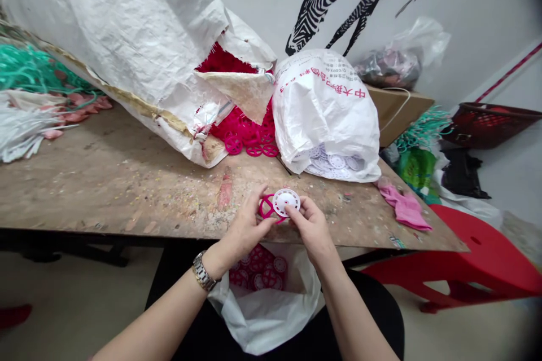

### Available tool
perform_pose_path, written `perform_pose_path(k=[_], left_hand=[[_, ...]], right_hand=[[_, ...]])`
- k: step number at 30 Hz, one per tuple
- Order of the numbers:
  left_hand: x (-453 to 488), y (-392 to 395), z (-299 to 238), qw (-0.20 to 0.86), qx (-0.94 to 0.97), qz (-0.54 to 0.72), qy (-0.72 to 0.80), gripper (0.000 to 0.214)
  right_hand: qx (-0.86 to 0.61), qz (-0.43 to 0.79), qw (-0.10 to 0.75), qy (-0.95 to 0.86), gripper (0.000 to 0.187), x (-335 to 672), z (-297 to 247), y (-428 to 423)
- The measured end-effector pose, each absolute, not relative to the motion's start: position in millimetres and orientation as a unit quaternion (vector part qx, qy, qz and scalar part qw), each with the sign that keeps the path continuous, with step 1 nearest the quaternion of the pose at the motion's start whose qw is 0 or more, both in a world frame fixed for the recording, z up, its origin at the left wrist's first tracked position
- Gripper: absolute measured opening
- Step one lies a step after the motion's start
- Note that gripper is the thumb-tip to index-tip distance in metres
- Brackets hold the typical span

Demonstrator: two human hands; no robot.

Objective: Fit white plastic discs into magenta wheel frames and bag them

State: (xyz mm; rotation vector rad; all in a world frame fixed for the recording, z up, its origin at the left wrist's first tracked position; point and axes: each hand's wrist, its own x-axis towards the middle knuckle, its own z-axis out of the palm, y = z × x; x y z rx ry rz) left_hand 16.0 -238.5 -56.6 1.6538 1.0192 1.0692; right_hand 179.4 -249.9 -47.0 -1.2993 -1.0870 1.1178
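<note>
My left hand (250, 219) grips a pink spoked plastic wheel (266, 207) between thumb and fingers, above the table's front edge. In my right hand (311, 224) is a white slotted plastic disc (287, 202), pinched with the thumb on its face. The disc overlaps the right part of the wheel; whether the two are joined I cannot tell. Below my hands an open white bag (271, 316) sits on my lap, with several pink wheels bearing white discs (258, 271) inside.
A large torn white sack (127, 39) spills pink wheels (254, 135) onto the wooden table (127, 192). Beside it a printed white sack (326, 113) shows white discs (334, 162) at its mouth. A pink cloth (404, 206) lies at right, near a red stool (474, 259).
</note>
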Motion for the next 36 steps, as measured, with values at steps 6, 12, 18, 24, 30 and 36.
perform_pose_path(k=[6, 12, 18, 24, 30, 36], left_hand=[[20, -244, -53, 0.685, 0.485, 0.388, 0.382, 0.052], [18, -248, -45, 0.733, 0.417, 0.401, 0.356, 0.047], [18, -250, -47, 0.696, 0.455, 0.422, 0.360, 0.035], [17, -255, -51, 0.690, 0.505, 0.387, 0.346, 0.032], [17, -258, -51, 0.669, 0.528, 0.397, 0.340, 0.031], [15, -260, -48, 0.648, 0.568, 0.383, 0.334, 0.028]], right_hand=[[-0.528, 0.451, 0.531, -0.485, 0.033, 176, -48, -254], [-0.545, 0.369, 0.495, -0.568, 0.027, 179, -45, -265], [-0.569, 0.233, 0.411, -0.673, 0.040, 180, -43, -277], [-0.575, 0.267, 0.444, -0.633, 0.038, 184, -46, -276], [-0.563, 0.311, 0.462, -0.611, 0.027, 179, -42, -280], [-0.534, 0.371, 0.477, -0.591, 0.022, 180, -35, -283]])
